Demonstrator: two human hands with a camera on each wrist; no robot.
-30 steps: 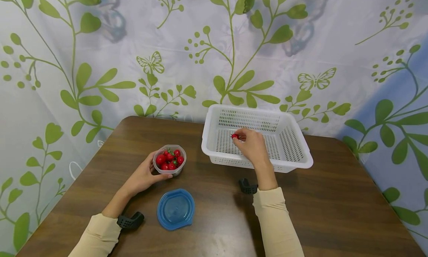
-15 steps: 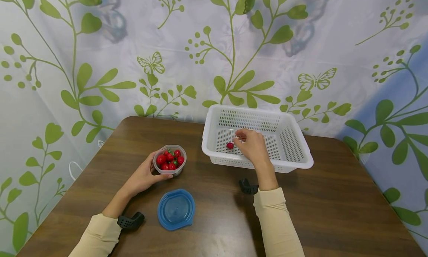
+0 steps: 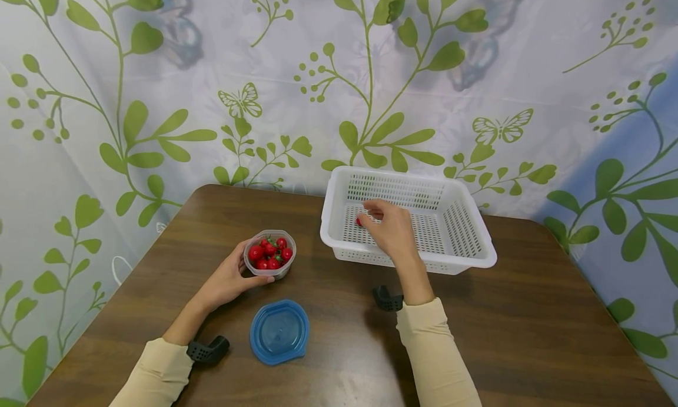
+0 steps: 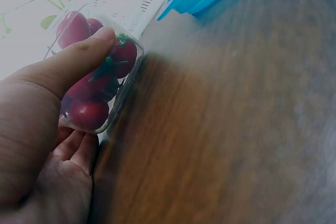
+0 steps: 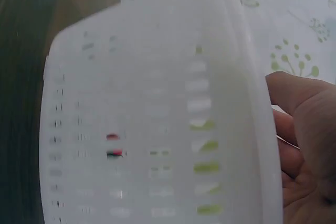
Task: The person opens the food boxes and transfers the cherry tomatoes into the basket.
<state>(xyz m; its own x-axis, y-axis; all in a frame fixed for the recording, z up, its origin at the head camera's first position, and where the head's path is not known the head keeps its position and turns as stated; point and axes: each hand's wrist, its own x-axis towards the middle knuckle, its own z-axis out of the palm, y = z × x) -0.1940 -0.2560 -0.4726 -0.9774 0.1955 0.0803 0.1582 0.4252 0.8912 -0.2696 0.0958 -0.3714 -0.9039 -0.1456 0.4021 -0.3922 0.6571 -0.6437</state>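
Note:
A small clear plastic container (image 3: 279,272) stands on the table, filled with several red cherry tomatoes (image 3: 269,254) with green stems. My left hand (image 3: 229,279) grips it from the left, thumb along the near side. In the left wrist view the thumb lies across the container's side, in front of the tomatoes (image 4: 88,114). Over the white slotted basket (image 3: 461,260) hovers my right hand (image 3: 393,229), fingers loosely bent and holding nothing. Close to its thumb, a single cherry tomato (image 3: 358,221) lies in the basket, partly hidden. Its red (image 5: 113,137) shows through the slots in the right wrist view.
A blue lid (image 3: 279,333) lies on the brown wooden table (image 3: 540,313), near the container. Behind the table hangs a pale curtain (image 3: 296,113) with green leaves and butterflies. The basket stands at the table's back edge.
The right hand let go of a cherry tomato, which dropped into the basket. The hand then shifted slightly left, partly covering the tomato. The left hand and container stayed put.

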